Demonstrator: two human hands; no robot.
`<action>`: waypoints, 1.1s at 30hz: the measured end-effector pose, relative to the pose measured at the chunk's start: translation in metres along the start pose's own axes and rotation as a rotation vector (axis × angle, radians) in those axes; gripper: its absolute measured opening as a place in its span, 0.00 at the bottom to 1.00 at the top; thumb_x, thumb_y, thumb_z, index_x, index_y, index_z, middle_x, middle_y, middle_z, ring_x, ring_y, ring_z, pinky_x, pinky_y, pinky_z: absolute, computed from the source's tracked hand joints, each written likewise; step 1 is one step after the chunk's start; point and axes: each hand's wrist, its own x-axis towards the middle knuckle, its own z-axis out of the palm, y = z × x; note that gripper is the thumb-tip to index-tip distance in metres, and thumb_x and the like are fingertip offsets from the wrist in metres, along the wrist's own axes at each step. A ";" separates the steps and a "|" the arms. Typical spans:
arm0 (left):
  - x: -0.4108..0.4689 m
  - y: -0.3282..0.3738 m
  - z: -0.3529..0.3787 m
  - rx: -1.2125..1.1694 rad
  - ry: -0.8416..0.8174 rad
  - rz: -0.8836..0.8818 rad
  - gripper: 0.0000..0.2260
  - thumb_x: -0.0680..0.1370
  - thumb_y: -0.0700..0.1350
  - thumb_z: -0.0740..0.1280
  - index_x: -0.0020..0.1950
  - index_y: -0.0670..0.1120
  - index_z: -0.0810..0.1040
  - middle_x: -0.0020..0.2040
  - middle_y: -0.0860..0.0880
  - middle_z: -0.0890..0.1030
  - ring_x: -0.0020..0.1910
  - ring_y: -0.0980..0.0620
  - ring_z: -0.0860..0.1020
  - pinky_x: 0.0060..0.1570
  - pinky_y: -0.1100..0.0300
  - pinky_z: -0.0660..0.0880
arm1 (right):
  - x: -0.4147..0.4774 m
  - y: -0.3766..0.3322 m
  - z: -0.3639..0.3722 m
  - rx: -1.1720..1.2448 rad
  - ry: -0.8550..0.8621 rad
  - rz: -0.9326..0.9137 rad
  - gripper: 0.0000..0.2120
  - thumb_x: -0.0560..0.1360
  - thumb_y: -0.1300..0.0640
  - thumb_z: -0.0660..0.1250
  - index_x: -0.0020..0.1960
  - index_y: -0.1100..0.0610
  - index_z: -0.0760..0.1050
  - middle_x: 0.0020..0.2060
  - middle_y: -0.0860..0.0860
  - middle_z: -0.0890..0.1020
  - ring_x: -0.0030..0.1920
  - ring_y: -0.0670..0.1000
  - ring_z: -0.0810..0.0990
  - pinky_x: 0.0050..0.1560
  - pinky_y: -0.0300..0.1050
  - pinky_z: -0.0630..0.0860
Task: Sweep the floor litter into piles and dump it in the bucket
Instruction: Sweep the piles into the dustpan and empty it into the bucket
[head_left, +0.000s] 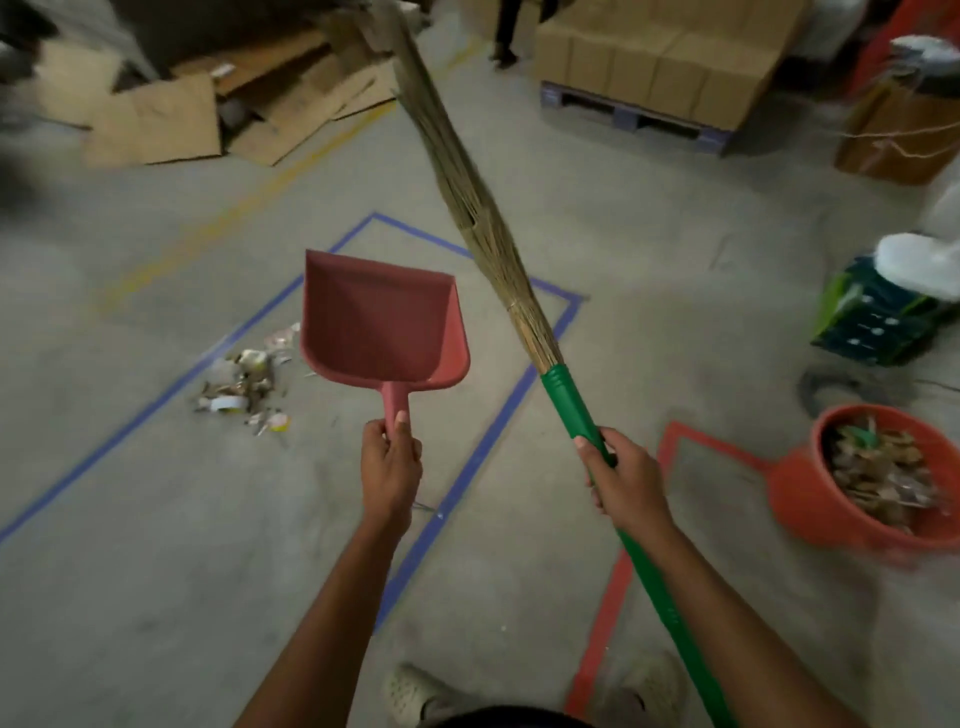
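Observation:
My left hand (390, 465) grips the handle of a red dustpan (382, 322), held level above the floor with nothing in its scoop. My right hand (626, 475) grips the green handle of a straw broom (470, 208), whose bristles point up and away from me. A pile of litter (244, 384) lies on the concrete floor inside a blue tape rectangle, left of the dustpan. An orange bucket (810, 499) holding litter stands on the floor at the right, beside a red tape outline.
Flattened cardboard (171, 119) lies at the back left. Stacked boxes on a pallet (660, 57) stand at the back right, with a green crate (878, 317) and bags along the right edge. A person's legs (506, 31) show far back. My shoes (410, 691) are at the bottom.

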 end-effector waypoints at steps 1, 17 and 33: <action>0.012 -0.001 -0.032 0.010 0.027 -0.002 0.11 0.85 0.50 0.60 0.49 0.44 0.68 0.34 0.46 0.71 0.25 0.53 0.65 0.22 0.62 0.62 | 0.000 -0.015 0.028 -0.001 -0.036 -0.007 0.07 0.79 0.47 0.68 0.49 0.50 0.79 0.26 0.50 0.78 0.22 0.49 0.76 0.28 0.47 0.77; 0.172 -0.047 -0.375 0.105 0.515 -0.288 0.20 0.78 0.61 0.63 0.44 0.43 0.73 0.36 0.46 0.79 0.34 0.47 0.75 0.36 0.54 0.71 | 0.031 -0.180 0.374 -0.199 -0.520 -0.011 0.10 0.79 0.47 0.68 0.50 0.53 0.79 0.29 0.54 0.81 0.24 0.51 0.77 0.26 0.45 0.77; 0.498 -0.089 -0.490 0.115 0.526 -0.631 0.23 0.79 0.66 0.63 0.45 0.45 0.69 0.32 0.45 0.67 0.24 0.53 0.62 0.23 0.60 0.59 | 0.258 -0.241 0.675 -0.472 -0.707 0.199 0.13 0.80 0.45 0.63 0.47 0.54 0.78 0.36 0.53 0.84 0.32 0.54 0.84 0.39 0.53 0.84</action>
